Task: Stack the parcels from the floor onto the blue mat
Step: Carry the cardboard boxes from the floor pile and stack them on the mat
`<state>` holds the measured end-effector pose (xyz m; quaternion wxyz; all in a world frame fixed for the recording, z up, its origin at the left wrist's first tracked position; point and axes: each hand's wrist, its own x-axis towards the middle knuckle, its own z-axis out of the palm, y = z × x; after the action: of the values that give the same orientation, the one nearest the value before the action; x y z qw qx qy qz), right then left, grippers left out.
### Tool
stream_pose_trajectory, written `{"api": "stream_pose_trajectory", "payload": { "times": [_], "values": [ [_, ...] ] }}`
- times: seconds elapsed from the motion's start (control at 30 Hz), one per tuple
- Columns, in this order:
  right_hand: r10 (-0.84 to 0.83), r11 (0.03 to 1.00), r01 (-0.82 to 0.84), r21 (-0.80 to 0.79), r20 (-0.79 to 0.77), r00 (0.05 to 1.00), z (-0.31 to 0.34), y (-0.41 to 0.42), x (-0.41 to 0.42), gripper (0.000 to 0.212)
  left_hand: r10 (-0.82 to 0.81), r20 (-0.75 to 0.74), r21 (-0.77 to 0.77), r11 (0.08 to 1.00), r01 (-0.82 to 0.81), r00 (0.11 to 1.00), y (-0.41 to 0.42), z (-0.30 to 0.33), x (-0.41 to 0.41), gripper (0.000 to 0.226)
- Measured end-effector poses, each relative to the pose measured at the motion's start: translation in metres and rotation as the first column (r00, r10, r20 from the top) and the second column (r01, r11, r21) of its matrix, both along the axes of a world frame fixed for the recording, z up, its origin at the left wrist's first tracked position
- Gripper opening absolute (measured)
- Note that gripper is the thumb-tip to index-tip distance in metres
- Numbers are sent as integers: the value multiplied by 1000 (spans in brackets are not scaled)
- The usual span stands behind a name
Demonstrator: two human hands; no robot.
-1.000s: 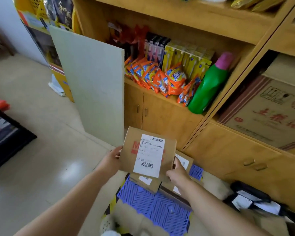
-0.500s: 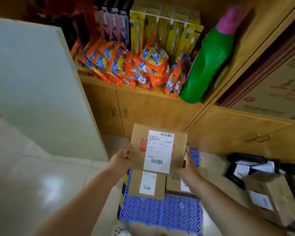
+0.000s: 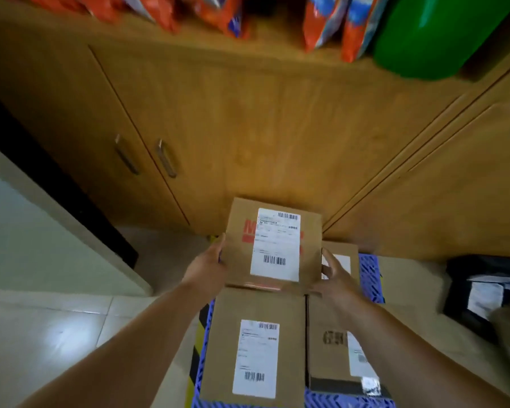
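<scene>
I hold a brown cardboard parcel (image 3: 274, 242) with a white label and red print between both hands, low over the far end of the blue mat (image 3: 371, 275). My left hand (image 3: 208, 267) grips its left edge. My right hand (image 3: 333, 278) grips its right edge. Two labelled cardboard parcels lie on the mat nearer to me, one on the left (image 3: 253, 346) and one on the right (image 3: 333, 343). Another parcel (image 3: 346, 257) lies behind my right hand, partly hidden by it.
Wooden cabinet doors (image 3: 218, 136) with metal handles stand just behind the mat. A pale board (image 3: 42, 231) leans at the left. A black bag with white papers (image 3: 483, 290) lies on the floor at the right. Orange snack packs and a green bottle (image 3: 442, 33) fill the shelf above.
I have leaned in and down; the held parcel has dropped toward the far end of the mat, behind the two parcels lying there. Both hands keep their grip.
</scene>
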<state>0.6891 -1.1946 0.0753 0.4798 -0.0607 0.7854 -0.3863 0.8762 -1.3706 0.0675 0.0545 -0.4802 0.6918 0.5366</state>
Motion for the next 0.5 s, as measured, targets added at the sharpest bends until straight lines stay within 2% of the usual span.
{"api": "stream_pose_trajectory", "payload": {
  "times": [0.13, 0.27, 0.43, 0.5],
  "values": [
    [-15, 999, 14, -37, -22, 1000, -47, -2, -6, 84, 49, 7, -91, 995, -48, 999, -1, -49, -7, 59],
    [-6, 999, -1, -51, -136, 991, -79, -5, -6, 68, 89, -5, -124, 988, -89, 996, 4, -83, -2, 52],
    [12, 1000, -13, -3, -224, 975, -102, -7, -5, 58, 143, -66, -143, 978, -151, 988, 14, -100, -1, 45],
    [14, 1000, -10, 15, -277, 961, -106, -8, -6, 54, 188, -98, -106, 974, -198, 977, 15, -101, -2, 38]
  ]
}}
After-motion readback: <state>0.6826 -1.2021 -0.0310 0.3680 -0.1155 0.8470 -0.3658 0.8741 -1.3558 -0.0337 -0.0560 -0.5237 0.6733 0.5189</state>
